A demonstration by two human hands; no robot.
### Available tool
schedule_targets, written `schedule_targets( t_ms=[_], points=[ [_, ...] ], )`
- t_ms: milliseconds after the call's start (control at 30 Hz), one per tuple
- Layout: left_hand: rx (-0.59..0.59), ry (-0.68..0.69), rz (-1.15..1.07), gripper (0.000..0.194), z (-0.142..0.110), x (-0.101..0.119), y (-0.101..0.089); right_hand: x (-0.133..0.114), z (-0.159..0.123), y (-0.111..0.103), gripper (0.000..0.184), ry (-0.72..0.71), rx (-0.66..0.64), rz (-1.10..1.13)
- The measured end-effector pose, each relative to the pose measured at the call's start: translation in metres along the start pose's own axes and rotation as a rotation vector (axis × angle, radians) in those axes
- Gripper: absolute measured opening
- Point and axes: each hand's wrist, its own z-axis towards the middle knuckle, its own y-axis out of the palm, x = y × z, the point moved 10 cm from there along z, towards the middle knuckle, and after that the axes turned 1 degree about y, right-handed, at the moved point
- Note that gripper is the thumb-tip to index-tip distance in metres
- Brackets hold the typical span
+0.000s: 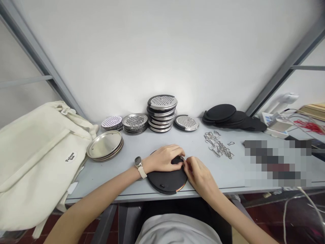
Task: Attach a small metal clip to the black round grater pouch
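From my end I've got both hands at one black round case (167,181), flat on the desk (134,188) near the front edge. Left hand (166,158) lies over the case's upper part, fingers curled, thumb apart from them; can't tell if they grip anything. Right hand (200,173) is at the case's right edge, thumb and forefinger pinching a small metal piece (182,158), partly hidden by the fingers. Watch (138,162) on left wrist.

Behind the case, along the wall, I see a tall stack of metal discs with holes (162,102), black on some rims, between a shorter stack (135,122) and a single disc (188,122). Plain metal lids (105,145) are piled left, beside a cream bag (45,149). Right side: loose metal clips (220,148), overlapping black covers (221,113) behind them.
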Motion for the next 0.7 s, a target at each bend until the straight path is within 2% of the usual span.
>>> schedule_targets(
  t_ms=[367, 700],
  points=[
    [-0.027, -0.001, -0.085, 0.009, 0.0018, 0.0014, -0.0013, 0.0022, 0.0039, -0.0024, 0.018, 0.029, -0.006, -0.058],
    [-0.039, 0.006, -0.081, 0.003, 0.002, 0.002, -0.0005, -0.0013, 0.0076, -0.0003, 0.023, 0.0, -0.05, -0.029]
  ],
)
